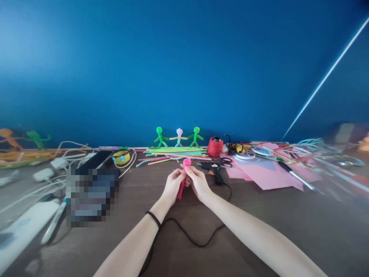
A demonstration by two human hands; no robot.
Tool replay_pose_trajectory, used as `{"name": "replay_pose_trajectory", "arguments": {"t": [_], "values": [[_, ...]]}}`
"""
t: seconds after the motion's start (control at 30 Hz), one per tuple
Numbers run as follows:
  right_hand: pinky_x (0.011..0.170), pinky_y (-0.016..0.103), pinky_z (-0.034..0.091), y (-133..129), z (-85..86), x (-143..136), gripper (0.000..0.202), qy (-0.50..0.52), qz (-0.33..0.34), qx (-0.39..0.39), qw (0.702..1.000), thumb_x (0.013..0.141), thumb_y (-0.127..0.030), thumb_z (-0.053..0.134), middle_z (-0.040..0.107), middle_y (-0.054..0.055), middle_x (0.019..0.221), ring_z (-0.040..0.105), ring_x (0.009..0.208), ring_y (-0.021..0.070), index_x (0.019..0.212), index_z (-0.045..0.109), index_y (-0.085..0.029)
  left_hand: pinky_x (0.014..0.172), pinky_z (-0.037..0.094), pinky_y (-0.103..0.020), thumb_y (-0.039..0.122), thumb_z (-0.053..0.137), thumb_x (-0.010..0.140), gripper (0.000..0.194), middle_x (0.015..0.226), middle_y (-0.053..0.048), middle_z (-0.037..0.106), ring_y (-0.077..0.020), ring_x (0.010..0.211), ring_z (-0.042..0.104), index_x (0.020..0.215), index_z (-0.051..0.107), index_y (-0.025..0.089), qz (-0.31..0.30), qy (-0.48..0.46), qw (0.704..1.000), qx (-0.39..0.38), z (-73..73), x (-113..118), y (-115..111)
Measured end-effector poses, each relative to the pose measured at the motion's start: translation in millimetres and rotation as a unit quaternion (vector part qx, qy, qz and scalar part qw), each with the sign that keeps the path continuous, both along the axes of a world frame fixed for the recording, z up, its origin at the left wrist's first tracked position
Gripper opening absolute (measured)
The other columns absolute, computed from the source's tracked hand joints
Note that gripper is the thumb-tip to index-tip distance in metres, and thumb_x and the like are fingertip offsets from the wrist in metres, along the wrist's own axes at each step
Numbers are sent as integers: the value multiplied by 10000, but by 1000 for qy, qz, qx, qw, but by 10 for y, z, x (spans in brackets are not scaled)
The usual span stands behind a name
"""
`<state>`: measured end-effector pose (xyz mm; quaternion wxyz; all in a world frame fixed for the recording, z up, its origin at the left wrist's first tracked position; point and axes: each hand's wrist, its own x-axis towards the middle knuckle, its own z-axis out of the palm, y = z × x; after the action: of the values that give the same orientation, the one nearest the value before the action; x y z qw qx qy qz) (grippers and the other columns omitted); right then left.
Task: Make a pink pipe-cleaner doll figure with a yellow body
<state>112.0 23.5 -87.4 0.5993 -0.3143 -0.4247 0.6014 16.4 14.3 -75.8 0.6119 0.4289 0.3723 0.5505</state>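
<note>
Between my two hands is a pink figure with a rounded, wound top and long strips hanging below it. My left hand pinches it from the left, just under the round top. From the other side, the thumb and fingers of my right hand close on it at the same height. Fingers cover its middle. Behind my hands lies a bundle of thin coloured strips. Against the wall stand small figures: a green one, a pale one and another green one.
To the right are a glue gun with a black cord, scissors, a red spool, pink paper and a pen. Leftward lie white cables, a charger, a phone, yellow tape and a marker.
</note>
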Motion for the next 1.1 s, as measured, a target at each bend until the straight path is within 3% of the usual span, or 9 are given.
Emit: {"name": "replay_pose_trajectory", "arguments": {"t": [0.13,0.27,0.37,0.5,0.7,0.97,1.1], "values": [[436,225,312,0,0,8,340,24,27,-2,999,660,-341,655,479,-39,567,372,467,67,958,659,-178,496,425,-184,272,618,652,149,515,27,561,-68,450,519,660,545,142,-4,-7,1000,10,-23,-12,16],[547,249,397,17,-18,16,336,-2,29,11,1000,631,-326,670,601,20,804,500,661,125,939,669,-192,520,455,-208,277,635,633,163,587,6,598,-99,512,567,704,570,145,-2,-31,1000,2,-36,-29,38],[648,272,435,34,-36,20,293,-16,26,26,999,635,-317,666,610,29,893,532,814,171,902,674,-197,531,469,-211,278,649,615,184,668,-9,621,-114,574,593,723,579,146,-1,-55,998,-9,-30,-35,45],[678,276,445,52,-73,17,247,-19,20,30,999,663,-315,644,612,28,904,543,845,177,875,669,-191,559,480,-225,280,631,618,187,666,-12,622,-126,596,600,735,592,139,9,-59,998,-15,-16,-28,34],[640,292,459,63,-93,-2,307,-72,-41,6,997,641,-353,648,644,44,876,572,815,197,895,644,-181,552,458,-222,294,576,660,166,610,-8,603,-114,552,557,697,602,135,72,25,997,12,2,5,5],[795,324,441,47,151,26,286,-92,-73,13,993,588,-173,634,646,47,893,588,894,193,873,617,-175,552,421,-195,308,544,706,146,617,18,550,-92,570,517,728,572,167,228,102,967,43,-57,-44,43],[771,313,447,168,211,113,237,-133,-122,31,983,579,-127,567,634,40,849,597,842,178,812,593,-165,534,438,-209,295,527,709,166,682,-4,568,-112,607,555,799,566,161,223,82,971,14,-73,-49,79]]}}
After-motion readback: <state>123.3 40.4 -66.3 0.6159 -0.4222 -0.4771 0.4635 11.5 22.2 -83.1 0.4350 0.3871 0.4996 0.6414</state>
